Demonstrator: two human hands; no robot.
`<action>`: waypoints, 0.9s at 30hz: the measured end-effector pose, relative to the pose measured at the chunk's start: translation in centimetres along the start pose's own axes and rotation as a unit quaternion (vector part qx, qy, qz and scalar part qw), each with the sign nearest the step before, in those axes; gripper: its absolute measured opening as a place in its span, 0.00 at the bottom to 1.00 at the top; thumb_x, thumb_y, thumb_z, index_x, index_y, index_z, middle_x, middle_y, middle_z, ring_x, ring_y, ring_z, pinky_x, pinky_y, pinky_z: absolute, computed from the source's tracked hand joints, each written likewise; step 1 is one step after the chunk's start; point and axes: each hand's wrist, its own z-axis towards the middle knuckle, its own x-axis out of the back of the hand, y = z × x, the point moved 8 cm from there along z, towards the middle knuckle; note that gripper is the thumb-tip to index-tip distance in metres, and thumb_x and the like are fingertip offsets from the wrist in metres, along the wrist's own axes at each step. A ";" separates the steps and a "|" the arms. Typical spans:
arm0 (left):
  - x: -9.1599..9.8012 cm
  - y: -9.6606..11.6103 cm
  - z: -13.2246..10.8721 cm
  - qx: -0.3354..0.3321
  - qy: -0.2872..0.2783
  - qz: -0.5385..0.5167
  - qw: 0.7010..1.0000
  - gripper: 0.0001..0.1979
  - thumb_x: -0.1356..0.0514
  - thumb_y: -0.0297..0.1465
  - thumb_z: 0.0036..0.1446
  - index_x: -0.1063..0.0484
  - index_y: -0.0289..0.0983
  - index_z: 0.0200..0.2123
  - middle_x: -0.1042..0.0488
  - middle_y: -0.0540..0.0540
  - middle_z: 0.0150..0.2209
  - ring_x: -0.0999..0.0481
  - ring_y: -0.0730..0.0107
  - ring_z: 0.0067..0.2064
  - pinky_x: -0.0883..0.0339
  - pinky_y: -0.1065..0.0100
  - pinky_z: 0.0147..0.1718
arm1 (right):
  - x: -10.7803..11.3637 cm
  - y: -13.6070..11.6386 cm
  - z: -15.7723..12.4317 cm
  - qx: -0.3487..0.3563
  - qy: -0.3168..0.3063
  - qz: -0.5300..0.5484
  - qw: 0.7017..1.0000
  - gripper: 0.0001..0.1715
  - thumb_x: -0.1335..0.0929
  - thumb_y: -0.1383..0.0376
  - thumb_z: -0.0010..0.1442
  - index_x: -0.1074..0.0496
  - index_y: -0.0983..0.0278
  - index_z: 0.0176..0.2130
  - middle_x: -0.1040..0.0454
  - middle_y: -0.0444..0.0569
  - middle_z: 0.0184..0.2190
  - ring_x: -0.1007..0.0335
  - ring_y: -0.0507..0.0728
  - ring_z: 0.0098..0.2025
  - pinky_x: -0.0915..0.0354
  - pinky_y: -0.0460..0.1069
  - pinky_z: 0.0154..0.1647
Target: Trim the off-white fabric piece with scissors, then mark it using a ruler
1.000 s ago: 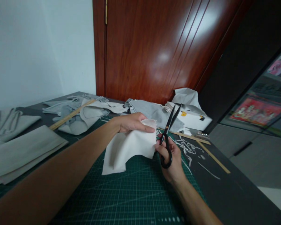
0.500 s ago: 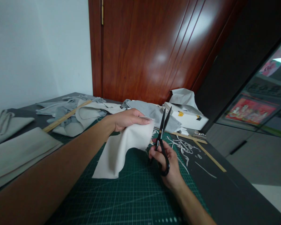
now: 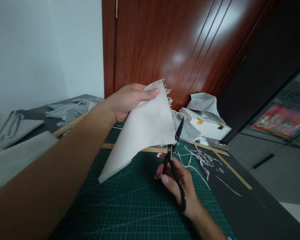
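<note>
My left hand [image 3: 132,100] pinches the upper corner of a piece of off-white fabric [image 3: 150,123], thumb on top, and holds it up above the table. The fabric's right edge is frayed with loose threads. My right hand [image 3: 180,183] is closed round the black handles of a pair of scissors [image 3: 172,160], whose blades point up and away. The blades are at the lower right corner of the fabric, with one partly hidden behind it. Beneath both hands lies a green cutting mat [image 3: 130,206] with a printed grid.
Cut strips and threads [image 3: 202,160] lie at the right, near wooden rulers [image 3: 233,170]. A white box [image 3: 207,125] stands at the back right. Folded fabric [image 3: 22,150] lies at the left, with grey scraps [image 3: 70,110] behind. A wooden door [image 3: 160,43] rises beyond the table.
My left hand has lifted the fabric higher and spread its frayed edge towards the right. The scissors have come to the fabric's lower right corner; before, they were apart from it.
</note>
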 end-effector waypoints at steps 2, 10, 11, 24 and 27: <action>0.3 0.0 0.0 0.005 0.013 0.000 1.000 0.09 0.37 0.29 0.70 0.20 0.28 0.38 0.18 0.44 0.35 0.19 0.71 0.31 0.29 0.68 0.38 | 0.0 0.1 -0.2 0.004 0.001 0.000 1.000 0.30 0.20 0.52 0.63 0.25 0.55 0.60 0.22 0.46 0.40 0.25 0.59 0.39 0.30 0.53 0.41; 1.3 0.8 0.0 -0.006 0.023 -0.033 0.999 0.09 0.36 0.28 0.71 0.22 0.26 0.40 0.18 0.42 0.33 0.20 0.68 0.31 0.27 0.65 0.36 | 0.2 -0.4 -0.2 0.028 -0.004 -0.038 0.999 0.29 0.21 0.57 0.63 0.25 0.54 0.61 0.23 0.46 0.39 0.27 0.58 0.38 0.30 0.52 0.39; 1.5 1.0 -0.1 -0.006 0.034 -0.029 0.999 0.09 0.37 0.28 0.72 0.22 0.26 0.40 0.19 0.43 0.33 0.20 0.69 0.30 0.27 0.65 0.36 | 0.3 -0.3 -0.2 0.029 -0.005 -0.046 0.999 0.29 0.21 0.58 0.63 0.25 0.54 0.61 0.23 0.46 0.39 0.28 0.57 0.38 0.30 0.52 0.38; 1.7 0.4 0.0 0.014 0.047 0.004 0.999 0.08 0.35 0.29 0.69 0.22 0.27 0.39 0.19 0.42 0.32 0.20 0.67 0.30 0.25 0.60 0.38 | 0.4 -0.4 -0.1 0.050 0.010 -0.104 0.993 0.30 0.22 0.65 0.61 0.24 0.55 0.61 0.22 0.45 0.38 0.25 0.57 0.37 0.28 0.51 0.36; 1.6 0.3 0.2 0.009 0.062 0.038 0.997 0.09 0.34 0.31 0.68 0.22 0.30 0.36 0.19 0.43 0.32 0.21 0.67 0.29 0.25 0.62 0.34 | 0.5 -0.5 -0.1 0.054 0.015 -0.107 0.993 0.29 0.22 0.65 0.62 0.24 0.55 0.61 0.23 0.44 0.37 0.26 0.56 0.36 0.28 0.50 0.36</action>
